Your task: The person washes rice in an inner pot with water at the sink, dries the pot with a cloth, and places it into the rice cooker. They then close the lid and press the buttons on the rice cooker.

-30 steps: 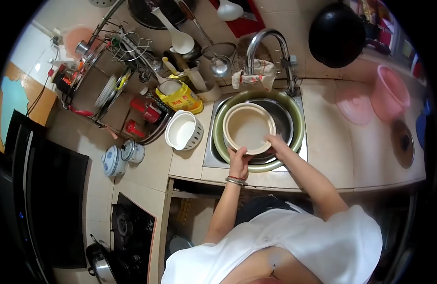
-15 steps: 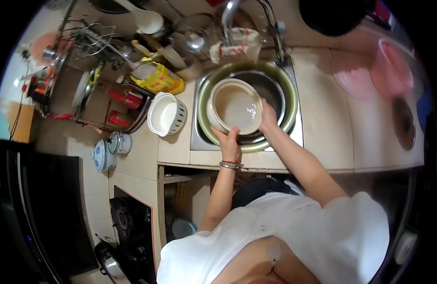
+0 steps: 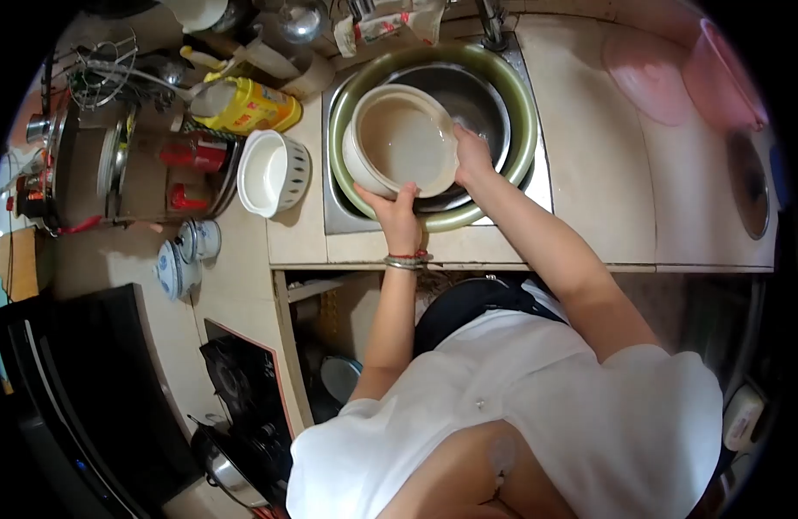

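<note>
Both my hands hold a cream ceramic pot (image 3: 405,143) above the basins in the sink. My left hand (image 3: 397,216) grips its near side, thumb on the rim and fingers underneath. On the right side, my right hand (image 3: 474,157) is closed around the wall, its fingertips partly hidden. The pot is tilted, with a shiny, wet-looking inside. Beneath it a steel bowl (image 3: 485,99) sits inside a green-gold basin (image 3: 522,130), which stands in the steel sink (image 3: 340,223).
Left of the sink stand a white pierced container (image 3: 262,177) and a yellow bag (image 3: 248,104). Farther left are a dish rack (image 3: 140,221) and lidded enamel pots (image 3: 176,268). A faucet (image 3: 492,26) rises behind the sink. Pink plastic basins (image 3: 719,78) lie right, beside a round lid (image 3: 749,186).
The view has tipped downward, so the counter and sink appear higher in the picture. Both hands keep their grip on the pot, which stays over the basins.
</note>
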Demonstrator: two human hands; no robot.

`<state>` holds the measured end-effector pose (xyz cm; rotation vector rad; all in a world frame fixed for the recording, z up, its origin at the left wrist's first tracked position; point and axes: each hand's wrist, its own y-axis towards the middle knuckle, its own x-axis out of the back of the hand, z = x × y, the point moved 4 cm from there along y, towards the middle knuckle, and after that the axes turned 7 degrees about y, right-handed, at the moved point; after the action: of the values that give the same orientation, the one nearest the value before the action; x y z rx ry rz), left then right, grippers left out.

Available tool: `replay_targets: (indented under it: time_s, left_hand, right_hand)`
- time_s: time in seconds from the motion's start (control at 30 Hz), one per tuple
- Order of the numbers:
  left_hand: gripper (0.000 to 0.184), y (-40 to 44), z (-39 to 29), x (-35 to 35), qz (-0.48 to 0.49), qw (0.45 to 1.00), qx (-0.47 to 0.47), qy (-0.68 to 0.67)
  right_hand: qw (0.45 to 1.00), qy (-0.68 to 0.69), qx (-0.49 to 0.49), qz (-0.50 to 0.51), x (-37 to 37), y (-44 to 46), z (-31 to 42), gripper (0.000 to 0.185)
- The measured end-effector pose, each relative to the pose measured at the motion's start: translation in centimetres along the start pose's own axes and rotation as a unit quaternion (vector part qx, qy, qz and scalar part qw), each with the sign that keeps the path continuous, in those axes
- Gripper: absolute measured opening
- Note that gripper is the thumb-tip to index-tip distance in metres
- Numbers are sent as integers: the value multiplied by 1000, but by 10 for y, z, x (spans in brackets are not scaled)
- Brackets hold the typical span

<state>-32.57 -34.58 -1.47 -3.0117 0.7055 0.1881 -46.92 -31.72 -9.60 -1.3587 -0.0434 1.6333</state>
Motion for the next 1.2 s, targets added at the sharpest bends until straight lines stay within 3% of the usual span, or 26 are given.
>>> replay_targets:
  time_s: [0.03,0.27,0.37,0.77,0.87,1.0,1.2]
  left_hand:
    - [71,0,-1,0,-2,1000,1,7]
    - [75,-1,1,1,-27,999,10,19]
    - [79,-1,2,2,-27,999,-9,33]
    - [87,-2,8,11,12,997,-14,80]
    - [88,-7,-14,-5,14,996,-14,83]
    - [84,0,1,5,4,989,-67,135]
    - [89,1,-1,4,6,994,-39,101]
  right_hand:
    - [999,-8,-19,29,1,3,-2,25]
    - [996,-58,54,-30,-2,-6,4,23]
    - [1000,0,23,-7,4,8,-4,23]
    - [1000,-15,-2,10,10,15,-9,25]
    - [999,-31,29,-32,5,3,-1,23]
    - [1000,-16,5,-19,8,5,-4,25]
    - [995,-51,83,-3,10,21,-6,24]
